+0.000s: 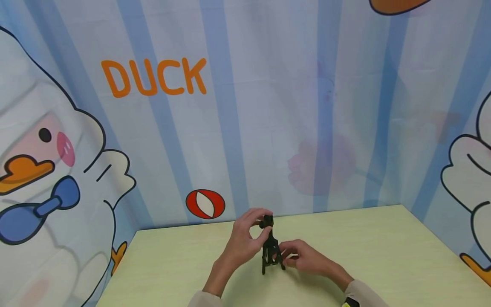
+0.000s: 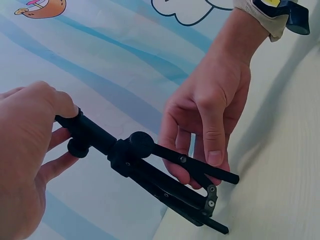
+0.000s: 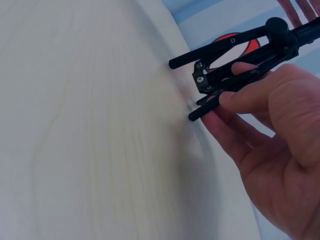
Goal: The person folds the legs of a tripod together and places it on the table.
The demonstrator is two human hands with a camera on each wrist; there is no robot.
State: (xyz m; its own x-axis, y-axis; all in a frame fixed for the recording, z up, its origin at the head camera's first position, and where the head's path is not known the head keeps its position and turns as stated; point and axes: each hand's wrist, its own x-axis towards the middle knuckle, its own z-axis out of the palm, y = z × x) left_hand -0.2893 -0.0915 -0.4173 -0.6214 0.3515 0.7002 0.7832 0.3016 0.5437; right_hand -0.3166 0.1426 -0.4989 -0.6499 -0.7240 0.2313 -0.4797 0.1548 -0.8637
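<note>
A small black tripod (image 1: 271, 249) stands upright with its legs partly spread, its feet at or just above the table. My left hand (image 1: 245, 238) grips its head from the left; in the left wrist view the fingers wrap the top of the post (image 2: 95, 134) near a round knob (image 2: 78, 148). Lower down, my right hand (image 1: 307, 257) pinches one leg between thumb and fingers. That leg (image 3: 204, 107) shows between the fingers of the right hand (image 3: 285, 130) in the right wrist view. A hinged brace (image 2: 211, 197) links the legs to the centre column.
The pale yellow table (image 1: 172, 264) reaches back to a blue and white striped curtain (image 1: 268, 106) printed with ducks, a red ball and orange letters. A dark strap with a yellow patch (image 1: 350, 302) sits on the right sleeve.
</note>
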